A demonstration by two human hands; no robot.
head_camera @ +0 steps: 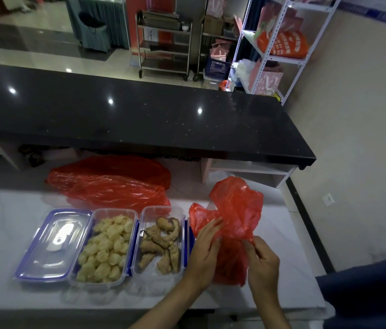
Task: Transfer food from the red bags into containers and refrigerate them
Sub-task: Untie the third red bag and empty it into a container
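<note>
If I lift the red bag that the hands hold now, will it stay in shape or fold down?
The red bag will probably flop: it is thin, crinkled film, already bunched between the left hand and right hand. It looks light and may be nearly empty, so it may slip unless pinched firmly.

A white marble-look worktop ran below a raised black speckled counter that caught ceiling lights. Beyond it lay glossy pale floor tiles, two steel trolleys and a white metal shelving rack. A beige wall with a socket stood at the right.
</note>
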